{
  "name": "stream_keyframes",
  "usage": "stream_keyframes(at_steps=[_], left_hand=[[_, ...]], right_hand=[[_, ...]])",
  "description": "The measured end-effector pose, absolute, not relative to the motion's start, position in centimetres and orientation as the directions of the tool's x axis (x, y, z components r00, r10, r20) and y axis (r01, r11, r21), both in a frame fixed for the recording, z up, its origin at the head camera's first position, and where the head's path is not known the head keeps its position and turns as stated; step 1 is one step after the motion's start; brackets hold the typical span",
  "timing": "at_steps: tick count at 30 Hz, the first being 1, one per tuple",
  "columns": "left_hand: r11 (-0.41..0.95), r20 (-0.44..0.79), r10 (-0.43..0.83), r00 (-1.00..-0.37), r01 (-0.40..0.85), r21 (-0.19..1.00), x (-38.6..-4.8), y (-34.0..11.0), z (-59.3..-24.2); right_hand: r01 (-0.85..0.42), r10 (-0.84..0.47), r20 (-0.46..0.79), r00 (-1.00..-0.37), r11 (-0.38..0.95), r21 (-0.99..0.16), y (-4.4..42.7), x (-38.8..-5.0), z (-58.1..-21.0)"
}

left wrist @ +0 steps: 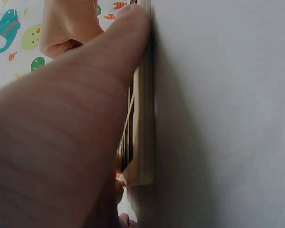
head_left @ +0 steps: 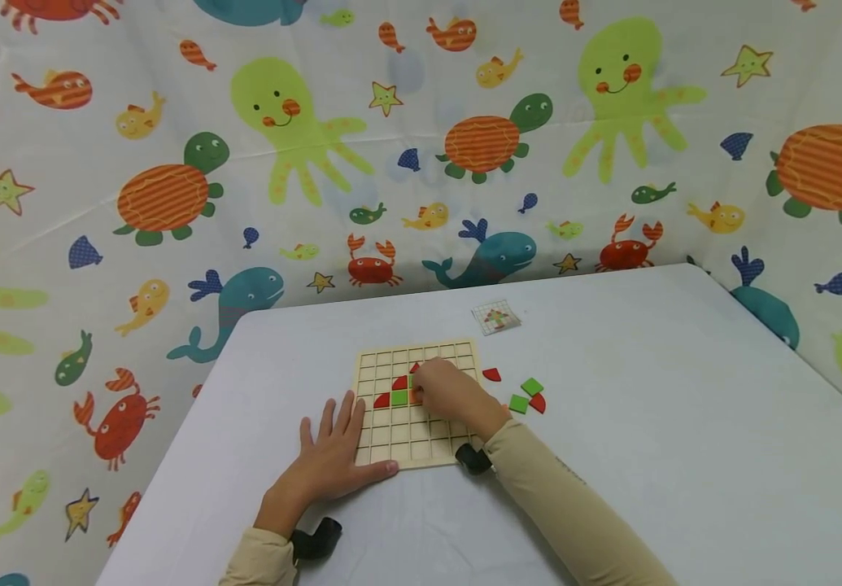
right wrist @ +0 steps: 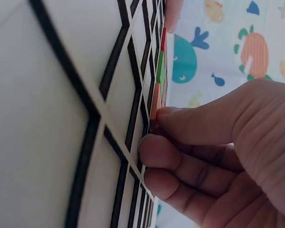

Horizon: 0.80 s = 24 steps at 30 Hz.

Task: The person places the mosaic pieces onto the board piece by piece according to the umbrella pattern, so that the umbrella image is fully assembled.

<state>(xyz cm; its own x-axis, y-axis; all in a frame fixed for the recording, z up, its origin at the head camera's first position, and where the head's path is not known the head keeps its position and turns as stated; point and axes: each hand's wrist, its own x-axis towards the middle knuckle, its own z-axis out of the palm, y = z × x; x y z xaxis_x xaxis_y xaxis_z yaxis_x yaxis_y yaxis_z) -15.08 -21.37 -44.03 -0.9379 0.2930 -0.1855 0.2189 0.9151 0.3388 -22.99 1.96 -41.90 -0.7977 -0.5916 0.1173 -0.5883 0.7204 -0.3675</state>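
Left hand (head_left: 331, 457) lies wide at the board edge (head_left: 426, 465); right hand (head_left: 453, 395) pinches orange tile (right wrist: 155, 99) beside bare squares (head_left: 421, 434).

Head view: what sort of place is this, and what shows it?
Probably an indoor play or learning corner: a white table, a hanging sheet printed with cartoon sea animals, and a gridded board with coloured pieces beside it.

Your head view looks forward and down at the table (head_left: 691, 407), farthest off. Your wrist views sit close, rolled sideways: left at the edge of the board (left wrist: 145, 142), right skimming across it. All three share it.
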Motion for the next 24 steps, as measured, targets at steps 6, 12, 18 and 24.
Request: stream_keyframes(at_steps=[6, 12, 18, 24], left_hand=[[0.912, -0.197, 0.291, -0.936, 0.21, 0.351, -14.8, -21.3, -44.5], [0.915, -0.192, 0.299, -0.935, 0.223, 0.337, -15.0, -21.2, -44.5], [0.917, -0.195, 0.303, -0.933, 0.23, 0.326, -15.3, -21.3, -44.5], [0.912, -0.198, 0.301, -0.933, 0.221, 0.346, -15.0, -21.5, -44.3]], right_hand=[[-0.551, -0.58, 0.082, -0.811, 0.708, -0.44, 2.6, -22.5, -41.4], [-0.457, -0.551, -0.011, -0.834, 0.702, -0.547, 5.2, -22.7, -39.4], [-0.356, -0.503, -0.148, -0.852, 0.762, -0.541, 9.0, -22.8, -37.4], [-0.278, -0.442, -0.233, -0.867, 0.814, -0.51, 10.8, -22.6, -37.2]])
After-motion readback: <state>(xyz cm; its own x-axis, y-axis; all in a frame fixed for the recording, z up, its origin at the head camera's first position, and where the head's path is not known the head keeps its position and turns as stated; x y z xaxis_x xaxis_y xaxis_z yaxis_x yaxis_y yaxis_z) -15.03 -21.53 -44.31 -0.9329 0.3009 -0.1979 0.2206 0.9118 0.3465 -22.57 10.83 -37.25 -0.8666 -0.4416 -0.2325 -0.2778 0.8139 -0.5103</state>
